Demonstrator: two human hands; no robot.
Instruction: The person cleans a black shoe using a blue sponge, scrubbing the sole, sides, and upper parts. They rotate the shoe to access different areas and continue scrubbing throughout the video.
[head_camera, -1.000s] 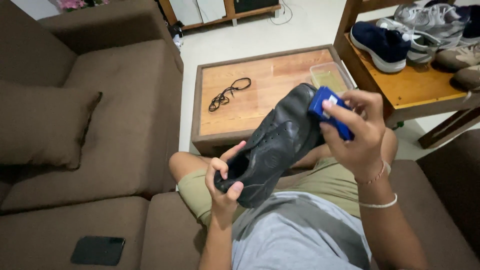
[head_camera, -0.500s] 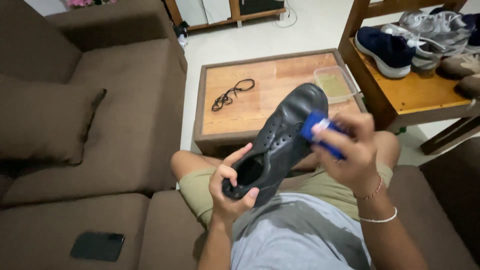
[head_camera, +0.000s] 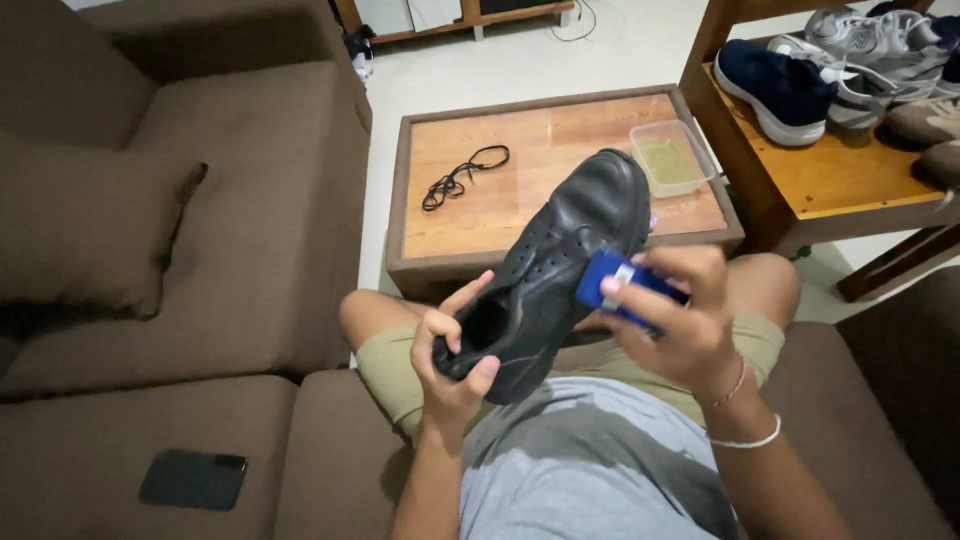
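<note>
My left hand (head_camera: 452, 355) grips the heel end of a black leather shoe (head_camera: 555, 265), which points up and away over my lap, its laces out. My right hand (head_camera: 672, 320) holds a small blue brush-like block (head_camera: 612, 281) pressed against the shoe's right side near the middle. I sit on a brown sofa with my knees toward a low wooden table (head_camera: 520, 205).
On the table lie a black shoelace (head_camera: 457, 180) and a clear plastic tub (head_camera: 672, 157) with yellowish liquid. A wooden rack (head_camera: 830, 185) at right carries several shoes, one dark blue (head_camera: 775, 88). A dark phone (head_camera: 193, 479) lies on the sofa seat at left, beside a cushion (head_camera: 85, 230).
My right hand has slid the blue block down the shoe's side, from near the toe toward the middle. My left hand keeps its grip on the heel.
</note>
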